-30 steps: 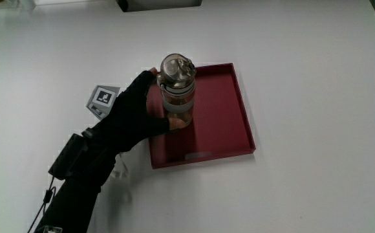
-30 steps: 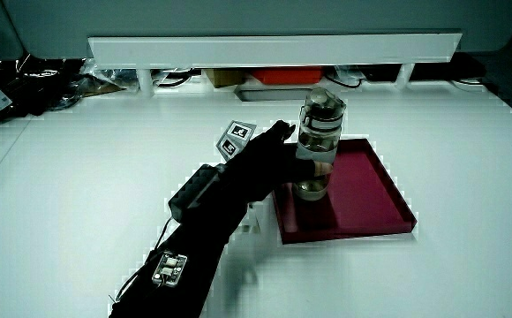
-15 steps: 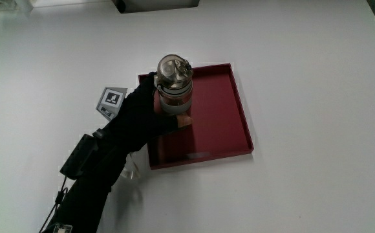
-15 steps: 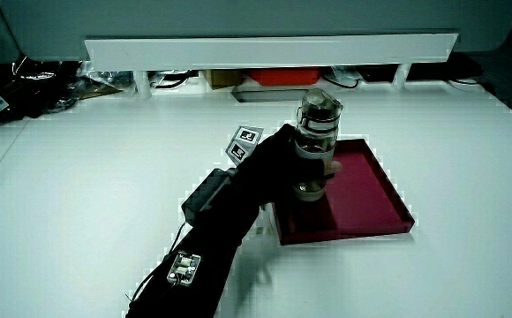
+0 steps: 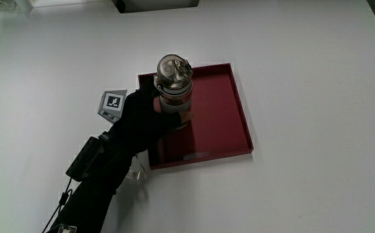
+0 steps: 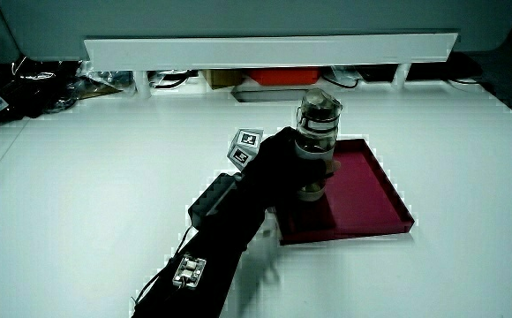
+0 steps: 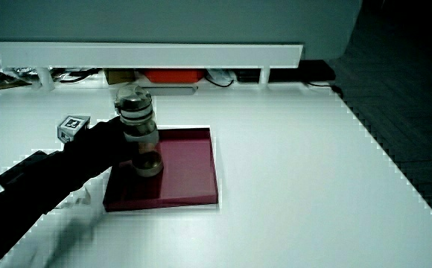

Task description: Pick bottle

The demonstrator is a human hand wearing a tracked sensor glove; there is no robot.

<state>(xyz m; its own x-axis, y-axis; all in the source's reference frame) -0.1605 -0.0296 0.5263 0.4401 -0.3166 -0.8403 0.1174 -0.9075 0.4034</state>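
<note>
Bottle [image 5: 174, 90] gripped upright in red tray [image 5: 223, 129] on desk [image 5: 304, 77]; fingers [image 5: 182, 120] of hand [image 5: 142, 120] clamped round its body. Grasp judged done; lift not yet made.

Bottle [image 5: 174, 90] upright in tray [image 5: 223, 129]

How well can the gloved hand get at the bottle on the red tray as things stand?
Apparently yes: the hand already has its grip around the bottle, which stands upright on the tray with nothing else beside it.
</note>
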